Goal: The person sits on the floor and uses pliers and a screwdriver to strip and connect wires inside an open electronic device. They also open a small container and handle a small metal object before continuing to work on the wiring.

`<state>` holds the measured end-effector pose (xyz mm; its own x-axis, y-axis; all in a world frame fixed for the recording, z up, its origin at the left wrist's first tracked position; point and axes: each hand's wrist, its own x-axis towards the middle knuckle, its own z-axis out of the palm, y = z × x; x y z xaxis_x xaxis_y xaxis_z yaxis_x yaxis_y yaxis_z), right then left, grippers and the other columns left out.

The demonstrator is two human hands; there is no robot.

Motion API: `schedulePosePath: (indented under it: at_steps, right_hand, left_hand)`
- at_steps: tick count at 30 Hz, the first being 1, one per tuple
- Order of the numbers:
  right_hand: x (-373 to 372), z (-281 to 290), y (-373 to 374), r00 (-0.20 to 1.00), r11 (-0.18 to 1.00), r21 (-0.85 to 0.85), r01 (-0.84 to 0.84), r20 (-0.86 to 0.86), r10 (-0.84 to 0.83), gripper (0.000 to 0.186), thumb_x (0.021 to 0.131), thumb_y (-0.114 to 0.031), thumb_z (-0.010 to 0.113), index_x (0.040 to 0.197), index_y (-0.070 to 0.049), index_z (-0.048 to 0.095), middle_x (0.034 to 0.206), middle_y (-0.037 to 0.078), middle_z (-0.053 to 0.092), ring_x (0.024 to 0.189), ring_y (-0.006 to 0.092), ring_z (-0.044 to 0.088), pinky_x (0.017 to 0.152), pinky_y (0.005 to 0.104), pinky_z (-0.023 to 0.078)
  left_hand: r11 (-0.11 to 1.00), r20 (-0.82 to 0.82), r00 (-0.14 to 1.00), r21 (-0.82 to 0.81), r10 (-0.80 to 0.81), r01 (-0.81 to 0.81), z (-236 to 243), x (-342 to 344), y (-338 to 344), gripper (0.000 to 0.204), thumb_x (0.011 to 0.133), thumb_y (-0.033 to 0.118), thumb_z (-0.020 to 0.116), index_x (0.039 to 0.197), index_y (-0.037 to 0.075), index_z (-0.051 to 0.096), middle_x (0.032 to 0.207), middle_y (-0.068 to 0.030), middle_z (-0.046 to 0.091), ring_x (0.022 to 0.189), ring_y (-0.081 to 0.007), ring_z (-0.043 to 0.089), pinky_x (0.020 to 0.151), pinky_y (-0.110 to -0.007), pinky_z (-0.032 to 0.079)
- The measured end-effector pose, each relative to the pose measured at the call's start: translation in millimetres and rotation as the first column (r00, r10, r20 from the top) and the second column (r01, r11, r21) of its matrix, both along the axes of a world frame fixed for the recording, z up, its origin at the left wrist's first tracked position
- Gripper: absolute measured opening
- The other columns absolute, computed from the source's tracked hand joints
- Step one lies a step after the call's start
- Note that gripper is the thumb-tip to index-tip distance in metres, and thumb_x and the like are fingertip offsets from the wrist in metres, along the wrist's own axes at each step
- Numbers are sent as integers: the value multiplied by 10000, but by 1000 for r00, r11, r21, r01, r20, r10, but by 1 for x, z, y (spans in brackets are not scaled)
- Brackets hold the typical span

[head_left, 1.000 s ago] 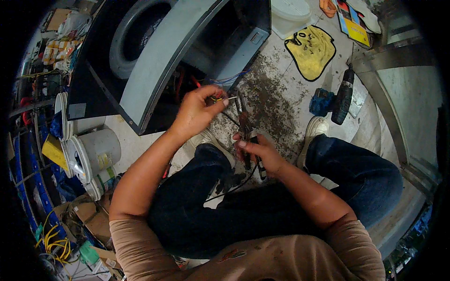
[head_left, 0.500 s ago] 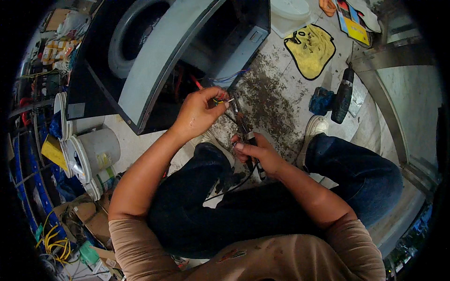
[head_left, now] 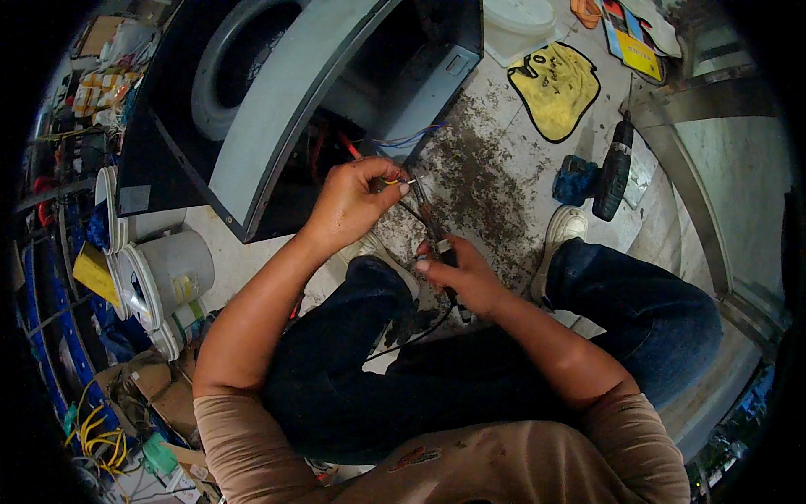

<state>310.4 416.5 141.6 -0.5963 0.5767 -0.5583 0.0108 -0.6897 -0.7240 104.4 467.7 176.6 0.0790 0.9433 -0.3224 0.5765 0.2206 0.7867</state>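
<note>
My left hand (head_left: 357,197) is closed in a pinch on thin wires (head_left: 393,181), one of them yellow, with a pale tip poking past the fingertips. My right hand (head_left: 466,275) grips a long, dark, rod-shaped tool with a black cord, which looks like a soldering iron (head_left: 431,223). Its upper end reaches up close to the pinched wires; I cannot tell whether they touch. Part of the handle is hidden behind my fingers. Behind my left hand stands a black and grey metal housing (head_left: 281,101) with a round opening. Red cable (head_left: 348,147) and blue wires (head_left: 411,139) come from it.
Dark dirt (head_left: 483,181) is scattered over the pale floor. Rightward lie a cordless drill (head_left: 615,168) and a yellow cloth (head_left: 556,92). A white container (head_left: 520,21) stands at the back. White buckets (head_left: 180,265) and cardboard (head_left: 164,386) are on the left. My legs frame the work.
The rod-shaped tool has shifted slightly in my right hand, and a pale collar shows more plainly above the fingers. My left hand keeps its pinch on the wires, almost still.
</note>
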Motion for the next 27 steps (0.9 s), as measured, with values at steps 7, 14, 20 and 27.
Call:
schedulePosePath:
  at_steps: [7, 14, 20, 27]
  right_hand:
    - [-5, -5, -2, 986, 955, 294, -41, 164, -8, 368, 800, -265, 693, 1001, -10, 519, 837, 46, 549, 750, 118, 509, 684, 282, 433]
    - [-7, 3, 0, 932, 899, 399, -178, 362, 24, 457, 780, -327, 670, 1007, 39, 517, 886, 179, 608, 810, 291, 587, 759, 375, 451]
    - [-7, -1, -5, 909, 858, 486, -164, 413, -60, 494, 774, -317, 671, 1060, 59, 526, 904, 207, 623, 845, 349, 598, 780, 402, 453]
    - [-3, -9, -6, 916, 892, 437, -116, 393, -73, 422, 740, -260, 714, 1000, 41, 573, 859, 190, 621, 798, 322, 595, 716, 395, 451]
  left_hand:
    - [1000, -44, 999, 18, 19, -18, 2, 4, -1, 92, 790, 47, 674, 849, -15, 641, 829, -63, 663, 819, -114, 594, 763, -263, 457]
    - [997, -60, 996, 21, 73, -72, -4, 10, -3, 82, 778, 39, 675, 823, -16, 634, 792, -54, 656, 767, -96, 588, 701, -265, 463]
    - [1000, -132, 991, 12, 30, -29, -3, 11, -4, 147, 778, 98, 688, 854, -12, 628, 774, -60, 644, 739, -91, 574, 660, -275, 459]
    - [981, -208, 961, 17, -184, 192, 9, 4, 3, 258, 755, 226, 732, 849, 4, 642, 763, -113, 636, 713, -203, 613, 652, -322, 464]
